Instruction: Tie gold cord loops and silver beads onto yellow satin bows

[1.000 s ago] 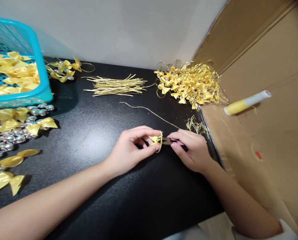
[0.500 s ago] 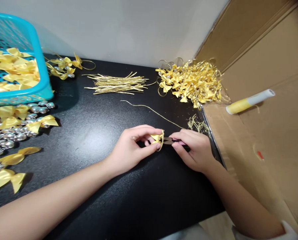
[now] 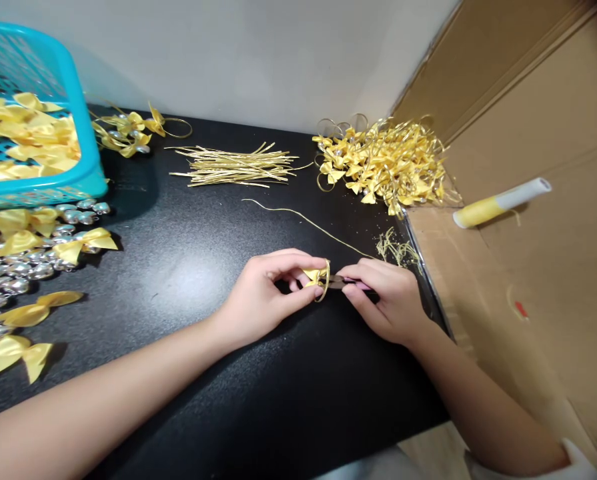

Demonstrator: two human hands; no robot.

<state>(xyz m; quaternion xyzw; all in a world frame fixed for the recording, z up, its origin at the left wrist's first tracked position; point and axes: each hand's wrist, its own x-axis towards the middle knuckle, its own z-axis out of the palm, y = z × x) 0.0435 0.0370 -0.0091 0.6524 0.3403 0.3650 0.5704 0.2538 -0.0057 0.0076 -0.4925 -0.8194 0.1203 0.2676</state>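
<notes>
Between the thumb and fingers of my left hand (image 3: 273,283) is a yellow ribbon bow (image 3: 314,276) with a gold cord loop (image 3: 327,280) standing at its right side. My right hand (image 3: 385,297) is closed round the pink handles of small pliers or cutters (image 3: 337,283); which of the two I cannot tell. The tool's dark jaws reach to the bow, inside or beside the loop. A thin gold thread (image 3: 303,218) runs along the black table from its middle to near my right hand. Close by it lie short thread scraps (image 3: 395,248).
A turquoise basket (image 3: 73,87) of yellow bows stands at the left. Silver beads (image 3: 38,270) and loose bows lie before it. Cut gold cords (image 3: 238,167) lie at the back, beside a heap of looped bows (image 3: 388,163). Cardboard (image 3: 543,267) with a tube (image 3: 501,202) borders the right.
The jaws of the tool have come closer together at the bow. Both hands stay almost where they were.
</notes>
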